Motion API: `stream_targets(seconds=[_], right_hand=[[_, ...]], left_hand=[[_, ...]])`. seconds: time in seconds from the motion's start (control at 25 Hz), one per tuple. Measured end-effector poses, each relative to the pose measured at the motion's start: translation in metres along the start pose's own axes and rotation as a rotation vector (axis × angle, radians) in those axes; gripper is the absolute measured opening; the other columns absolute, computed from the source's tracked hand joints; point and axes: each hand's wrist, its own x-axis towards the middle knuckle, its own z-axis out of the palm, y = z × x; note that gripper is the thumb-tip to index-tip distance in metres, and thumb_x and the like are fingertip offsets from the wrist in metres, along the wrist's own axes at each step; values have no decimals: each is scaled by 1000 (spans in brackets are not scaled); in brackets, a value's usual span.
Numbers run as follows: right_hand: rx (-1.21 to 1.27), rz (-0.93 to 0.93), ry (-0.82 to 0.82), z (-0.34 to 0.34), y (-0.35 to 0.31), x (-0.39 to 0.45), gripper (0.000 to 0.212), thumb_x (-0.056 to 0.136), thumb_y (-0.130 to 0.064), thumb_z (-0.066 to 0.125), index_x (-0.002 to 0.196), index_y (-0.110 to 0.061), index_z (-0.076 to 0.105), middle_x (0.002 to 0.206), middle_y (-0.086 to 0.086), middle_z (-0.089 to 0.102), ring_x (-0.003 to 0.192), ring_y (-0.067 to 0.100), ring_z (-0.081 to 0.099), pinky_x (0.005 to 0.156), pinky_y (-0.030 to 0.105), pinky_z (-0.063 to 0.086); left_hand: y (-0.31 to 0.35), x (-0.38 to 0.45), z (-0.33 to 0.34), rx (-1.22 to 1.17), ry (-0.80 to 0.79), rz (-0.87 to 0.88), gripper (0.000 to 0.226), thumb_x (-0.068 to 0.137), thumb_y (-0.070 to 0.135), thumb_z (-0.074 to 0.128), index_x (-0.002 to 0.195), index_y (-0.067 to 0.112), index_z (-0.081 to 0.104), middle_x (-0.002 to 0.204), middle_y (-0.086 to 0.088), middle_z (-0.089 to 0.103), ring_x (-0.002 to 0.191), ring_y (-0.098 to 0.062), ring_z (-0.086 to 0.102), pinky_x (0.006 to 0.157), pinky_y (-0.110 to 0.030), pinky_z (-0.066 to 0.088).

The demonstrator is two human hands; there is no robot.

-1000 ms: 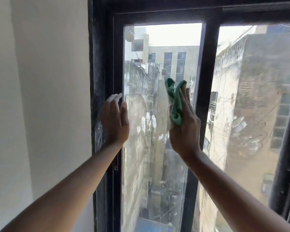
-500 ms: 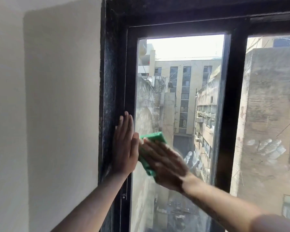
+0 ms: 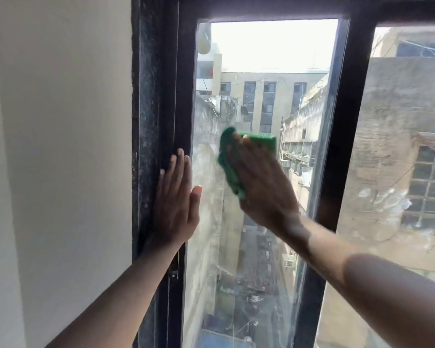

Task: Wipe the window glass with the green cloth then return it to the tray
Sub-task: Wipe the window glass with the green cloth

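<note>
My right hand (image 3: 261,187) lies flat with straight fingers on the green cloth (image 3: 261,141), pressing it against the window glass (image 3: 269,59) of the left pane at mid height. The cloth shows above and to the left of the fingers. My left hand (image 3: 176,202) rests open and flat on the black window frame (image 3: 176,96) at the pane's left edge, thumb reaching onto the glass. No tray is in view.
A white wall (image 3: 60,146) runs along the left. A black mullion (image 3: 342,121) separates the left pane from the right pane (image 3: 399,172), which carries white smears. Buildings and an alley show through the glass.
My right hand swept the cloth from the pane's right side over to the left, then back toward the middle and a little upward. My left hand stayed on the frame.
</note>
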Motion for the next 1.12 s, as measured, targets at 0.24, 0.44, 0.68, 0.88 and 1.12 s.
stream_targets(seconds=[0.24,0.44,0.68,0.88,1.12], right_hand=[[-8,-222,-117,22,-91,-165,75,96,-29,69,168,-21,51,179,5,41,172,24,16,132,46,45],[-65,92,65,-14,47,-50,76,110,-21,54,179,-19,22,188,13,15,175,31,15,144,46,8],[-33,-35,-124,11,-59,-195,90,82,-10,83,166,-12,51,179,13,38,175,23,7,144,45,16],[-200,101,34,-27,82,-37,83,101,-9,48,178,-9,18,187,21,12,175,36,12,144,51,7],[14,-43,-18,20,-75,-114,77,98,-11,61,172,-14,42,182,15,34,171,37,23,140,57,25]], left_hand=[[-2,-2,5,47,11,10,75,121,47,10,180,4,24,191,-14,19,180,-20,6,145,-44,9],[-1,-2,7,33,37,9,75,122,47,10,179,1,26,190,-18,21,179,-30,15,145,-43,7],[-6,-3,13,52,58,16,74,121,48,10,180,5,21,191,-16,18,180,-25,9,145,-47,10],[6,-3,3,22,33,-12,80,121,51,7,178,-1,27,188,-22,23,177,-38,23,145,-50,14],[0,-3,8,89,79,-1,73,122,43,12,177,-2,29,188,-21,25,176,-37,24,145,-43,11]])
